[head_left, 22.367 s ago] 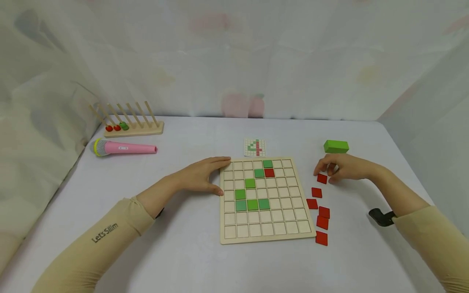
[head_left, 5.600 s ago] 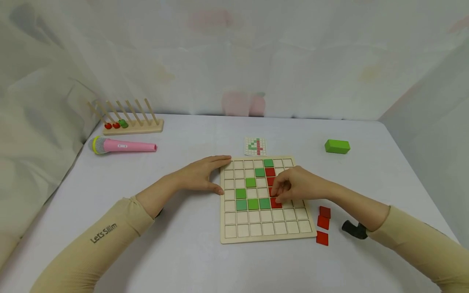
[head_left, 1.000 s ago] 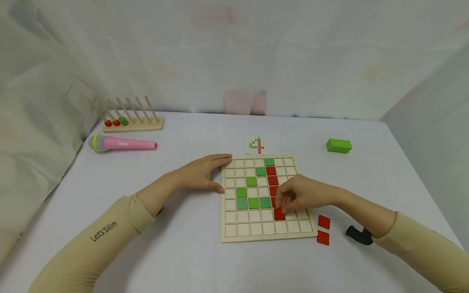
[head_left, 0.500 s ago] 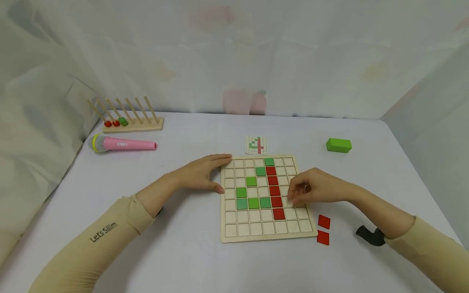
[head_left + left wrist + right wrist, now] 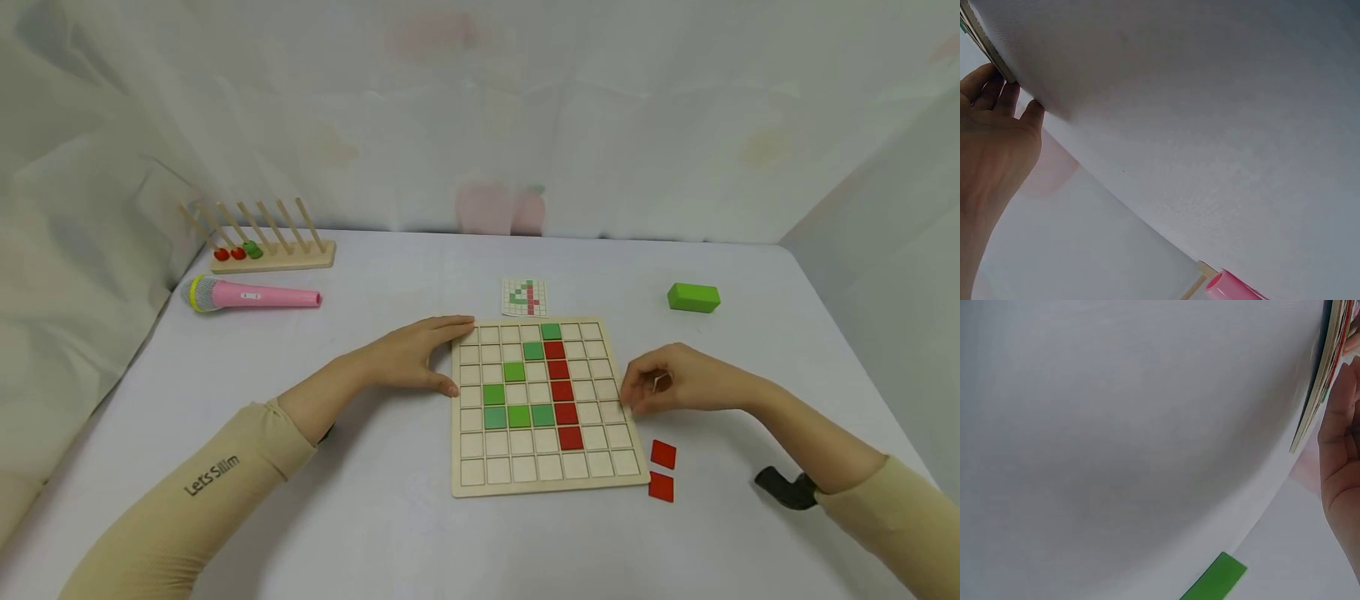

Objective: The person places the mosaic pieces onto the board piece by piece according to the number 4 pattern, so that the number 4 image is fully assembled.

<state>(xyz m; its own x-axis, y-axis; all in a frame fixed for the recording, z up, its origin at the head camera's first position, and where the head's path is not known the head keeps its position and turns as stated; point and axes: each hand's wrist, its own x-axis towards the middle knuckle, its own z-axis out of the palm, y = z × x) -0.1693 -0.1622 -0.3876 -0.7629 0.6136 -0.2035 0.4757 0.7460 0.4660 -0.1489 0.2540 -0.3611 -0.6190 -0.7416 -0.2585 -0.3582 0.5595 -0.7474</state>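
Note:
A square wooden grid board (image 5: 517,477) lies mid-table in the head view. Green tiles (image 5: 518,416) form a stepped shape on it, beside a column of several red tiles (image 5: 562,391). My left hand (image 5: 401,357) touches the board's left edge and upper left corner with fingers extended; the left wrist view shows those fingers (image 5: 1007,97) at the edge. Just beyond the board's right edge hovers my right hand (image 5: 675,379), its fingers loosely bent, with nothing visible in it. Below it lie two loose red tiles (image 5: 663,454).
Behind the board lies a small pattern card (image 5: 524,297). A green block (image 5: 693,297) sits at the back right. At the left are a pink toy microphone (image 5: 262,296) and a wooden peg stand (image 5: 288,258) with red and green pieces.
Over the earlier frames, the red column grew downward from one tile to several, and loose red tiles dwindled to two. Lately my right hand moved right, off the board. My left hand stayed put.

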